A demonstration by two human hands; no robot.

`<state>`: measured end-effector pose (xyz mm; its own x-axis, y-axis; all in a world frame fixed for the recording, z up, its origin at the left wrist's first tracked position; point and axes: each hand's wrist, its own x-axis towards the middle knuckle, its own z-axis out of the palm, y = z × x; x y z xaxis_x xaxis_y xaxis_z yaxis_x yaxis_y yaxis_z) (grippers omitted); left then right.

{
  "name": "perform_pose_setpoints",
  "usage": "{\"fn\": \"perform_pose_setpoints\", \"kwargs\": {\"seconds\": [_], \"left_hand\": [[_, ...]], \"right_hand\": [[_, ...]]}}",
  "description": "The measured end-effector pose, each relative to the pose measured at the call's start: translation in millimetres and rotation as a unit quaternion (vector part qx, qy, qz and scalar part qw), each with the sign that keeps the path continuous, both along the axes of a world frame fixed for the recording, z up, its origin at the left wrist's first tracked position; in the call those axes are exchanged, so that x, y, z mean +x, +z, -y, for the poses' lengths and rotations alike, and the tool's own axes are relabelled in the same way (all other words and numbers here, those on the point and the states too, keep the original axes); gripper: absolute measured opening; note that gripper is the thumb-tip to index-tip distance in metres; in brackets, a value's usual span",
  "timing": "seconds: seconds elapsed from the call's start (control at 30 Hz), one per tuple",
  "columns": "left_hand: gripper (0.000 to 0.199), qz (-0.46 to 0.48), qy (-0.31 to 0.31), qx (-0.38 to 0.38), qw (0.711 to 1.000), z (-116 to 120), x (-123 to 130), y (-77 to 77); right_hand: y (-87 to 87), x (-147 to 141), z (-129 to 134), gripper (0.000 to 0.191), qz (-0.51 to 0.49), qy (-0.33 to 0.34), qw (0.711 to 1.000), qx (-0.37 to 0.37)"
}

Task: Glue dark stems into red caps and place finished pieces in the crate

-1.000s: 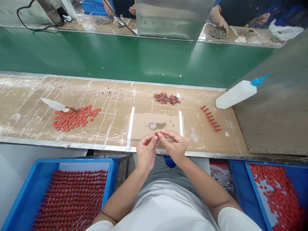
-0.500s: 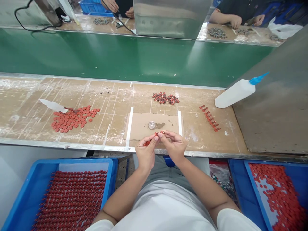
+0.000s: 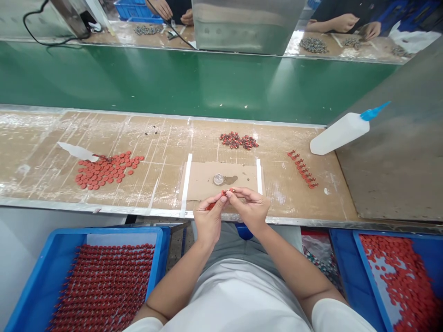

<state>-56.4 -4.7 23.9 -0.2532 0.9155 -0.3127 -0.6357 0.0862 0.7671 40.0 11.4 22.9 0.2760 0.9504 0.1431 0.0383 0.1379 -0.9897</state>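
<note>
My left hand is closed, pinching a round red disc between thumb and fingertips, with more red showing inside its curled fingers. Against that disc, my right hand pinches a small red part with a shiny metallic tip. The fingers hide most of both pieces. Just beyond the hands, a small clear round dish sits on a taped cardboard sheet, beside a dark wet stain. Farther back lies a pile of small red-and-black metal-tipped parts.
Loose red discs lie at left by a white pouch. A slanted row of assembled pieces and a white blue-tipped bottle are at right. Blue trays flank me. A green belt separates me from co-workers' hands.
My hands stay almost in place, the pinched pieces shifting slightly. Specks on the green belt have moved left. The right-hand co-worker's hands have shifted, one lifting off the table.
</note>
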Motion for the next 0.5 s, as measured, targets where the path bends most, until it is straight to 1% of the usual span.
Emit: {"fn": "perform_pose_setpoints", "kwargs": {"seconds": [0.13,0.27,0.5], "left_hand": [[0.015,-0.011,-0.005,0.012,1.0,0.2,0.3,-0.3],[0.015,-0.014,-0.004,0.024,1.0,-0.2,1.2,2.2],[0.016,-0.002,-0.012,0.015,1.0,-0.2,4.2,2.3]], "right_hand": [[1.0,2.4,0.5,0.017,0.006,-0.003,1.0,0.002],[3.8,4.6,-0.2,0.016,0.013,-0.006,1.0,0.02],[9.7,9.0,-0.7,0.016,0.056,0.002,0.998,0.027]]}}
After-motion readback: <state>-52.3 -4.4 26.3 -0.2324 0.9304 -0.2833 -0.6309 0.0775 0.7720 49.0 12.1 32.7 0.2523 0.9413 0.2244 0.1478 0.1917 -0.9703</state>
